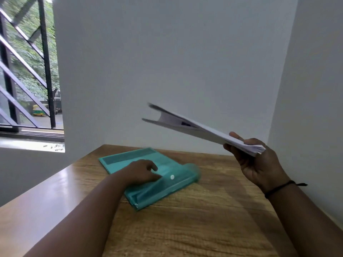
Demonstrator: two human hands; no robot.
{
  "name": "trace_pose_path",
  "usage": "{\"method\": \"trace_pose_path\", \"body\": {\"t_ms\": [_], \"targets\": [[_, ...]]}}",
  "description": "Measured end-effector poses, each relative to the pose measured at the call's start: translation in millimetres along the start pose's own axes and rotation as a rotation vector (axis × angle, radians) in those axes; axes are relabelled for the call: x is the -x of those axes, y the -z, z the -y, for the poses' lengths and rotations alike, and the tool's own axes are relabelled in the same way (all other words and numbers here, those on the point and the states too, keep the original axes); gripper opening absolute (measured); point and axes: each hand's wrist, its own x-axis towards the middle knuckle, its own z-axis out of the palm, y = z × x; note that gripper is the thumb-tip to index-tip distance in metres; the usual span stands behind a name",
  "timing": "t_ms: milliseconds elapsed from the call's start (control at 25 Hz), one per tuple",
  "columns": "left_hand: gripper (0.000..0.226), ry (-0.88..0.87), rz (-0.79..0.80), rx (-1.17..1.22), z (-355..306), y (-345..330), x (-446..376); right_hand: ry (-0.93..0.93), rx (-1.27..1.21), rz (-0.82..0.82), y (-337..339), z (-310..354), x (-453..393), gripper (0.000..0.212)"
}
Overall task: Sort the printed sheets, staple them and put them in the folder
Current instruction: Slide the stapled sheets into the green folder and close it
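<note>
A teal plastic folder with a white snap button lies on the wooden table, its flap raised and blurred at the right end. My left hand rests on the folder with its fingers curled at the flap's edge near the button. My right hand grips a stack of white printed sheets by its near corner, well above the table to the right of the folder. The stack points up and left, and its far end splays apart.
The wooden table stands in a corner between white walls behind and to the right. A barred window is on the left. No stapler shows in view.
</note>
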Motion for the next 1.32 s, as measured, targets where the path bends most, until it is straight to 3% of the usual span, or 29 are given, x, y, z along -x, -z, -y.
{"method": "trace_pose_path", "body": {"t_ms": [120,280,400,440,480,520,640,720,840,880,1000,1040,1080,1160,1200,1320], "targets": [[0.056,0.014,0.193,-0.150,-8.4,-7.7,0.1,-0.012,0.125,0.002,1.7,-3.5,-3.0,0.016],[0.061,0.035,0.163,-0.174,-6.4,-10.4,-4.1,-0.129,0.320,-0.026,7.6,-2.2,-5.2,0.032],[0.063,0.088,0.125,-0.121,-4.7,-5.7,2.9,-0.185,0.456,-0.004,7.2,3.2,0.6,0.078],[0.065,0.102,0.106,-0.078,-4.2,-3.4,4.6,-0.196,0.493,0.018,5.7,6.6,3.0,0.081],[0.066,0.110,0.087,-0.051,-4.4,-1.3,6.1,-0.202,0.509,0.053,4.3,9.6,3.8,0.057],[0.066,0.109,0.061,-0.047,-4.5,-0.3,6.6,-0.183,0.511,0.070,1.9,12.8,6.6,0.020],[0.060,0.091,0.046,-0.073,-8.7,2.7,8.7,-0.059,0.516,0.162,9.7,21.7,7.7,0.020],[0.058,0.086,0.137,-0.085,-9.6,5.0,9.4,0.027,0.558,0.211,10.0,24.5,14.0,0.043],[0.056,0.084,0.174,-0.105,-10.2,8.1,8.2,0.060,0.555,0.187,16.9,28.2,7.1,0.036],[0.054,0.076,0.154,-0.108,-10.1,8.1,7.6,0.048,0.553,0.188,18.5,29.1,3.3,0.043],[0.047,0.036,0.052,-0.171,-8.5,7.0,7.8,-0.034,0.541,0.138,22.6,27.2,-7.9,0.093],[0.046,0.026,0.015,-0.192,-7.1,6.8,7.5,-0.072,0.530,0.118,24.9,27.1,-10.0,0.100],[0.044,0.023,-0.025,-0.192,-5.6,7.2,6.7,-0.085,0.528,0.113,26.3,27.6,-12.0,0.092],[0.040,0.023,-0.119,-0.132,-2.4,9.4,5.2,-0.032,0.500,0.102,28.1,29.1,-10.5,0.047],[0.036,0.024,-0.172,-0.100,-1.2,11.8,5.5,-0.006,0.487,0.111,26.6,29.9,-6.6,0.036],[0.025,0.024,-0.333,-0.097,2.5,18.7,5.3,0.043,0.471,0.124,41.6,33.0,-6.3,0.038]]}}
